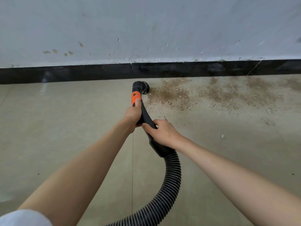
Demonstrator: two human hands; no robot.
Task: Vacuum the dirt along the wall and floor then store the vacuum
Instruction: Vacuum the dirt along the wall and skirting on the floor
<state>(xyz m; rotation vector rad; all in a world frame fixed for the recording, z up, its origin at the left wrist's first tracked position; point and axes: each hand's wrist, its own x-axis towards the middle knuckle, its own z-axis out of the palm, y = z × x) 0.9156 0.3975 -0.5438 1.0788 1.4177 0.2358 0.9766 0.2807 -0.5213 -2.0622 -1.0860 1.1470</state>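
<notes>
Here both the left hand (132,114) and right hand (160,131) grip the nozzle (140,88) (beside dirt (187,93), near the baseboard (81,73)).

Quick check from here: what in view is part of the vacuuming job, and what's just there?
Job:
- vacuum nozzle
- ribbed hose
- brown dirt along the black skirting
- left hand and right hand, both gripping the wand

Just there:
- white chip on the floor
- stained wall
</notes>
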